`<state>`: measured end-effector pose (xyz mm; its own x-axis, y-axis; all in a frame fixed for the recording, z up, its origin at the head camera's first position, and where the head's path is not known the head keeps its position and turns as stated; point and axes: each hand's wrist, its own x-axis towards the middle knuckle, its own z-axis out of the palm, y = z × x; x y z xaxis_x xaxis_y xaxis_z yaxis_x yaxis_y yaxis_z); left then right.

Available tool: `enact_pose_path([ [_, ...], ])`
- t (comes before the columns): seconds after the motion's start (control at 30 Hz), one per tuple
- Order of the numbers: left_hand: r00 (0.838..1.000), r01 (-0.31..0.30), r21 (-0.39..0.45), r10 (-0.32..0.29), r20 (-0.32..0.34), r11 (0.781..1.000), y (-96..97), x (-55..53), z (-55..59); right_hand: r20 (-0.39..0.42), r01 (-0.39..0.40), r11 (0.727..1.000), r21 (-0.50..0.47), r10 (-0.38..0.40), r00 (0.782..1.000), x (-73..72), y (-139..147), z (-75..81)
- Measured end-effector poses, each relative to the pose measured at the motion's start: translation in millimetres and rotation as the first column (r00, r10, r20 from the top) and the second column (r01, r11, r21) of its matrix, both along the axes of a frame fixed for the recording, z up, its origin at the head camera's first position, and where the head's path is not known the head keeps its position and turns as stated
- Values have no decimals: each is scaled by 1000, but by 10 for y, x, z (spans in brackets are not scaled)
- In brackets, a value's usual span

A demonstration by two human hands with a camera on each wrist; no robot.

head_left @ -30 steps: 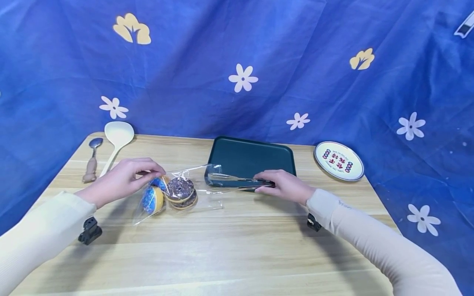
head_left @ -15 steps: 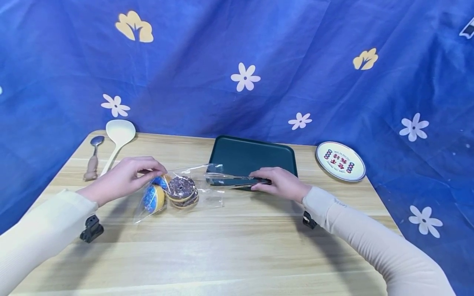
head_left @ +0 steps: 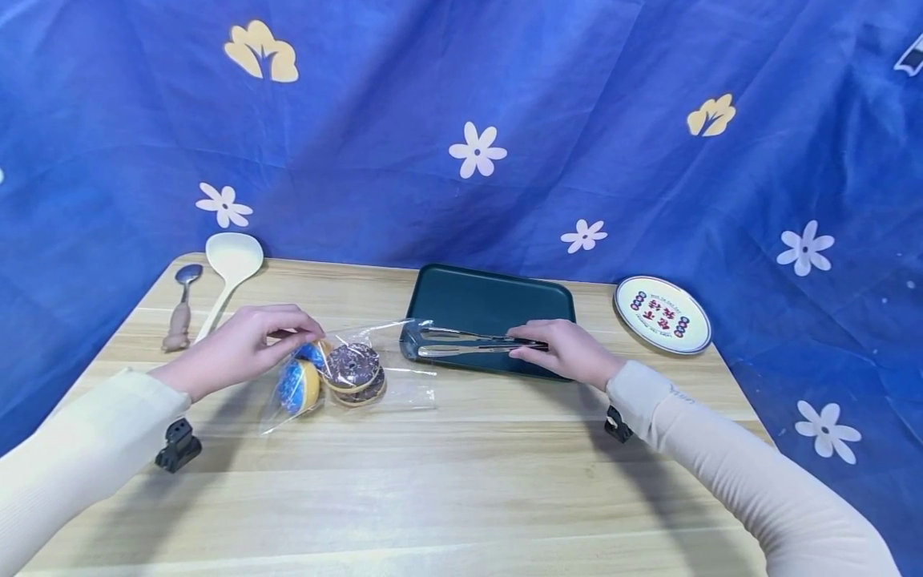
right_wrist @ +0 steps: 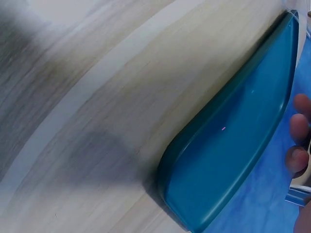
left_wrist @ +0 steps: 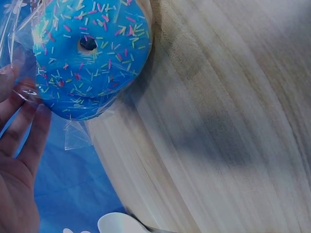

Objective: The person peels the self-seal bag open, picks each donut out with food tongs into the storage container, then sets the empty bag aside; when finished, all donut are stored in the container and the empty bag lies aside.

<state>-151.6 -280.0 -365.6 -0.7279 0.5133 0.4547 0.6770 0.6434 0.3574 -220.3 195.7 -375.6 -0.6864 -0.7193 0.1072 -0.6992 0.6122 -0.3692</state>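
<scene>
My left hand [head_left: 241,344] pinches a clear plastic bag [head_left: 400,393] lying on the table at centre left. Inside are blue-iced doughnuts [head_left: 292,389] with sprinkles and chocolate doughnuts [head_left: 352,367]. The left wrist view shows a blue doughnut [left_wrist: 116,65] close up through the plastic, beside the fingertips. My right hand [head_left: 566,350] holds metal tongs [head_left: 472,343] level over the front of a dark green tray [head_left: 497,296]. Their tips point left and overlap the bag's loose end, to the right of the doughnuts. In the right wrist view, only some fingers [right_wrist: 299,126] show at the edge.
At the back left lie a white ladle [head_left: 234,255] and a spoon [head_left: 180,316] with a pinkish-brown handle. A patterned plate [head_left: 662,314] sits by the right edge. Behind the wooden table [head_left: 404,481] hangs a blue cloth [head_left: 375,120] with flowers.
The tongs in my right hand first shift slightly left, then draw back right, away from the doughnuts. My left hand and the bag stay put.
</scene>
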Motion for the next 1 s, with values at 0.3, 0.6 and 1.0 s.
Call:
enact_pose_path([
  [0.3, 1000, 20, 12, -20, -4, 1000, -2, -16, -16, -20, -28, 999, 26, 28, 999, 6, -123, -9],
  [0.6, 1000, 13, 6, -13, 0, 1000, -3, -19, -22, 100, -54, 999, 3, 53, 994, 11, -324, -20],
  [1.0, 1000, 10, 7, -11, 22, 1000, 4, -23, -26, 185, -119, 993, -5, 118, 976, 11, -602, -125],
])
